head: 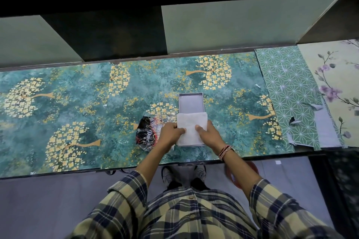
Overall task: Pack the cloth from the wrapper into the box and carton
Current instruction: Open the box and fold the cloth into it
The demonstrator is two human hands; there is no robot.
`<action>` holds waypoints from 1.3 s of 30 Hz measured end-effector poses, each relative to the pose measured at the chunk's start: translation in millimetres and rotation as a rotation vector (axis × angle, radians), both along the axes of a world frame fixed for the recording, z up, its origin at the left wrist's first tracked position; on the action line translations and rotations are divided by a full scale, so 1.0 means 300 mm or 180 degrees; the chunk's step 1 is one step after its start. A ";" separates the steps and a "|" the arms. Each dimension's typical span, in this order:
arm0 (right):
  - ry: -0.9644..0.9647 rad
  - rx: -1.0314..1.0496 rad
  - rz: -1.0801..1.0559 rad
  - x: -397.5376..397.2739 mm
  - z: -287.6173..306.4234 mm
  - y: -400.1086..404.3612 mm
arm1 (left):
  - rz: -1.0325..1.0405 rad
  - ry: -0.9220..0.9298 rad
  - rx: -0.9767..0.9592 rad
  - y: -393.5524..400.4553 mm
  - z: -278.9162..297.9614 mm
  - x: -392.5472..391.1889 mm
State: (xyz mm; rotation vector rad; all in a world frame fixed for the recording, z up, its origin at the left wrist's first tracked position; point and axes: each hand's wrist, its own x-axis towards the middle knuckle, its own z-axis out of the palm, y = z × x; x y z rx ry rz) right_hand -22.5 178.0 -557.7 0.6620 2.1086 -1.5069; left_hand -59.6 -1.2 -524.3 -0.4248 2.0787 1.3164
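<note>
While left hand and right hand pinch the folded white cloth at its edges, it looks light, floppy; box open at 12 o'clock.

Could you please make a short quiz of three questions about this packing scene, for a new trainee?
1. True or false: the white cloth is held by both hands.
2. Where is the wrapper? A) inside the box B) left of the cloth C) on the floor
3. Is the box open or closed?

Key: 1. True: left hand and right hand pinch it. 2. B. 3. Open; the cloth overlaps its near edge.
</note>
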 end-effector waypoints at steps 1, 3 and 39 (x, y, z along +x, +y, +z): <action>-0.0083 -0.0067 -0.0042 -0.002 -0.009 0.005 | -0.0038 -0.0024 -0.0034 0.001 0.003 -0.005; -0.0189 -0.0053 -0.0055 -0.014 0.012 0.009 | -0.0127 -0.0128 -0.0032 -0.005 0.007 -0.018; 0.0100 0.2074 0.2259 -0.067 0.113 0.015 | -0.2750 0.1355 -0.1178 0.001 -0.030 -0.060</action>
